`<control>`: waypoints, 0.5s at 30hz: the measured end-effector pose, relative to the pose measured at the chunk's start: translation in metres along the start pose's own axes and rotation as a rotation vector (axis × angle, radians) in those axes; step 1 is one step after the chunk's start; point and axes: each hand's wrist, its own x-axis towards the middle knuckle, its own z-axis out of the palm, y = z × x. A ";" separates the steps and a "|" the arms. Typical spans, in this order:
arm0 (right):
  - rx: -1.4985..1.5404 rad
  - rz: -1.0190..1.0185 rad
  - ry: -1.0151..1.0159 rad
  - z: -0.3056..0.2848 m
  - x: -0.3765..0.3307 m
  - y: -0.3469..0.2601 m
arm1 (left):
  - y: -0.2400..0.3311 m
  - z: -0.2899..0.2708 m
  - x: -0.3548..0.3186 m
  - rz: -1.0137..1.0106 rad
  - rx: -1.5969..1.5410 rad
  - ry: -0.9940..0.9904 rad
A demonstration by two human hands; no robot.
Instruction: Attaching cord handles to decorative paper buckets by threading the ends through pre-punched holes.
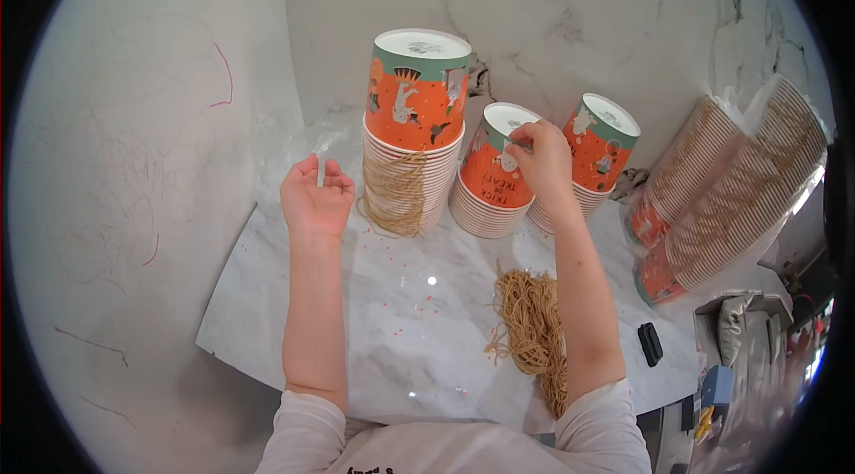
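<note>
My left hand (318,200) is raised palm up beside the tallest stack of upside-down paper cups (417,100), its fingers loosely bent and apart. A pale strip shows between those fingers; I cannot tell if it is a thing or a gap. Tan strings (392,196) hang over the side of that stack's lower rims. At the shorter middle cup stack (488,167), orange and green with a white base on top, my right hand (543,158) is closed in a pinch against the upper cup. Whatever its fingertips hold is hidden.
Another cup stack (603,145) stands at the right, near plastic-wrapped cup sleeves (748,194) leaning at the far right. A bundle of tan string (532,318) lies under my right forearm on the marble-patterned table (383,323). A small black object (649,345) sits near the right edge.
</note>
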 end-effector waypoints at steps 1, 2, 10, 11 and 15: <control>0.024 -0.005 0.017 -0.001 0.000 0.000 | -0.001 0.001 -0.002 0.011 -0.001 0.002; 0.049 -0.010 0.035 -0.001 0.001 0.000 | -0.001 0.002 -0.002 0.022 -0.003 0.003; 0.115 0.025 0.054 -0.006 0.005 -0.009 | 0.004 0.002 -0.005 0.013 -0.022 0.030; 0.128 0.042 0.053 -0.007 0.006 -0.011 | 0.005 0.001 -0.004 0.014 -0.022 0.020; 0.060 -0.058 0.129 -0.010 0.010 -0.009 | 0.003 0.001 0.000 -0.012 -0.026 0.015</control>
